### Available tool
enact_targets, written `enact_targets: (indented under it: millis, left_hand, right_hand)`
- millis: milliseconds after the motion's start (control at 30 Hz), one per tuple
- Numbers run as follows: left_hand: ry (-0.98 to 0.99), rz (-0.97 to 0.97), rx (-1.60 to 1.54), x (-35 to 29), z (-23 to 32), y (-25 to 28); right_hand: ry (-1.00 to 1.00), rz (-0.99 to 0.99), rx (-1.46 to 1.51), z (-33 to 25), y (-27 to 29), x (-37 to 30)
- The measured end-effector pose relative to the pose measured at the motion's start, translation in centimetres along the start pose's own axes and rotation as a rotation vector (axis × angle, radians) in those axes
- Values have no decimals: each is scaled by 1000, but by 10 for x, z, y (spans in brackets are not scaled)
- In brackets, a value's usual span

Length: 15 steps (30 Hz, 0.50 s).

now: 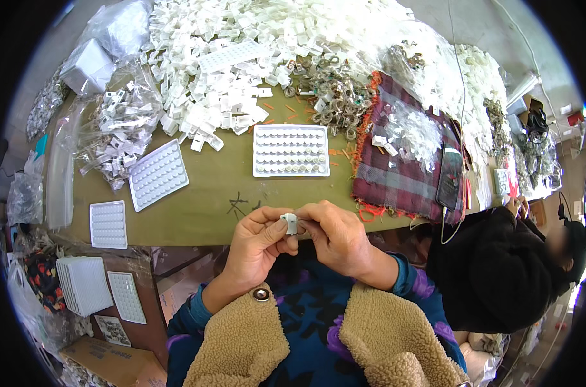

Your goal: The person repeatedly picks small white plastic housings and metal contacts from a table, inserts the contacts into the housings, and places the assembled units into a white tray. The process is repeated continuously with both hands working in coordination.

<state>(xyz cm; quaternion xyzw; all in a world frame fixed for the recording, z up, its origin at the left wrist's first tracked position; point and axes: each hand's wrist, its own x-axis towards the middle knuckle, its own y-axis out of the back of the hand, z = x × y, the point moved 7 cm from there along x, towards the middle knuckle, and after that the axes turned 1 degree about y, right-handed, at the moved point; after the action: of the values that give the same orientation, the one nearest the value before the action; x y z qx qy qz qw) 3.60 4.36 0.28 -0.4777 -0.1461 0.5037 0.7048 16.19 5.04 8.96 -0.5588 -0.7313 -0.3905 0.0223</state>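
Note:
Close to my body, just past the table's near edge, my left hand (pixel 253 240) pinches a small white plastic casing (pixel 289 223) between thumb and fingers. My right hand (pixel 339 237) is closed right beside it, thumb and fingertips pressed together at the casing's right side. Whatever those right fingertips hold is hidden. Ahead of the hands lies a white tray (pixel 292 173) with rows of round pockets; small round metal-coloured pieces sit in some of them. Beyond it, a big heap of white plastic casings (pixel 209 97) covers the far table.
More white trays (pixel 159 175) lie at left, beside a plastic bag of parts (pixel 122 129). Metal parts (pixel 338 90) are piled behind the middle tray. On a plaid cloth (pixel 390 177) rest clear small pieces and a phone (pixel 449 177) with a cable. Another person in black (pixel 499 271) sits at right.

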Motion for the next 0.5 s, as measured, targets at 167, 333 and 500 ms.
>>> enact_targets:
  millis: [167, 333, 500]
  left_hand:
    - [-99, -14, 71, -2, 2, -6]
    - [-84, 3, 51, -1, 2, -8]
    - [-53, 28, 214, -1, -1, -9]
  right_hand:
    - [-39, 89, 48, 2, 2, -3]
    - [-37, 76, 101, 2, 5, 1]
    - [141, -171, 20, -8, 11, 6]
